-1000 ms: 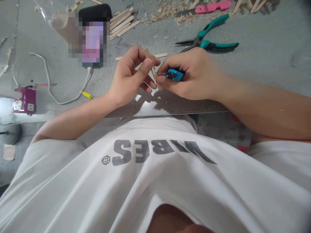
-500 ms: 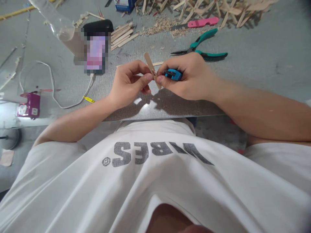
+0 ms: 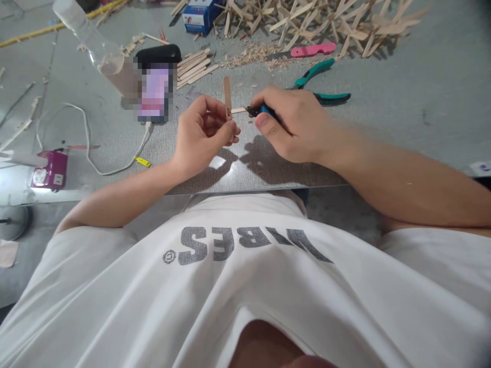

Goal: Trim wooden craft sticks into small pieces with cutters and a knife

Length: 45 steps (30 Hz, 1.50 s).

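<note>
My left hand (image 3: 207, 128) pinches a wooden craft stick (image 3: 227, 91) between thumb and fingers. The stick stands nearly upright, its lower end partly covered by the fingertips; a small dark spot shows where it is gripped. My right hand (image 3: 293, 122) is wrapped around small blue-handled cutters (image 3: 267, 110), mostly hidden in the palm. Their dark jaws point left, apart from the upright stick. Between the hands shows a short length of another pale stick (image 3: 238, 110); whether the jaws touch it I cannot tell.
Green-handled pliers (image 3: 332, 98) lie just beyond my right hand. Farther back are a pink-handled knife (image 3: 312, 49), wood shavings (image 3: 249, 55), joined sticks (image 3: 307, 23) and a blue box (image 3: 201, 16). Loose sticks (image 3: 194, 69), a phone (image 3: 154, 92), a bottle (image 3: 111, 66) and a cable (image 3: 86, 128) are left.
My right hand has drawn back from the stick, and the cutters have turned so their jaws point left. In my left hand the stick has swung more upright. The view has shifted slightly.
</note>
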Motion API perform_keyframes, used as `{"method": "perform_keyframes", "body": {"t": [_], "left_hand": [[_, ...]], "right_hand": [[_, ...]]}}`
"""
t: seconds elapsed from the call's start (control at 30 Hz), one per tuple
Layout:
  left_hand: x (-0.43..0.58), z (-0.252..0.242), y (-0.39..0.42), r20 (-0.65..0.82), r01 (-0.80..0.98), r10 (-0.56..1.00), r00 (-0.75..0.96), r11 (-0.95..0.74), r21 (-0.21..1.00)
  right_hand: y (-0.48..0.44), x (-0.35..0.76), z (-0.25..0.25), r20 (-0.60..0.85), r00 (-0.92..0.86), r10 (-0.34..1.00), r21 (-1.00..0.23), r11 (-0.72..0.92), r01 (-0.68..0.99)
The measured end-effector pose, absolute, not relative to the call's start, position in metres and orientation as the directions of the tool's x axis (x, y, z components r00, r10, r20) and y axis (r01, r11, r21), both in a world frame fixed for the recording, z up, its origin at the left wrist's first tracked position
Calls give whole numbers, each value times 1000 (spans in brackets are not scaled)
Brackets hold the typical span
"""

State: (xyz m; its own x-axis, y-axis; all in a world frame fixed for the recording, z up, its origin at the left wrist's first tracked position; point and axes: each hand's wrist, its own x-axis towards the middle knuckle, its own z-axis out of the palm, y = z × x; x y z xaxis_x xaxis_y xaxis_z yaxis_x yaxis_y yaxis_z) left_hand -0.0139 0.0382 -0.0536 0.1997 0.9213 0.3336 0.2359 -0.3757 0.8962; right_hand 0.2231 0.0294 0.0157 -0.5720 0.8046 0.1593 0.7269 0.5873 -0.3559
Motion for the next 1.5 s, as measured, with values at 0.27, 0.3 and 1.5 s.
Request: {"method": "perform_keyframes", "body": {"t": [0.27,0.3,1.5], "left_hand": [[-15,-49,27,394,361,902,178,-432,826],[-16,-47,26,407,388,894,189,-449,805],[-29,-42,30,460,629,783,418,-615,475]], "right_hand": [[28,218,14,60,-587,807,-235,583,778],[27,218,13,59,-583,810,-234,579,781],[20,207,24,-51,-568,821,-50,566,823]]}}
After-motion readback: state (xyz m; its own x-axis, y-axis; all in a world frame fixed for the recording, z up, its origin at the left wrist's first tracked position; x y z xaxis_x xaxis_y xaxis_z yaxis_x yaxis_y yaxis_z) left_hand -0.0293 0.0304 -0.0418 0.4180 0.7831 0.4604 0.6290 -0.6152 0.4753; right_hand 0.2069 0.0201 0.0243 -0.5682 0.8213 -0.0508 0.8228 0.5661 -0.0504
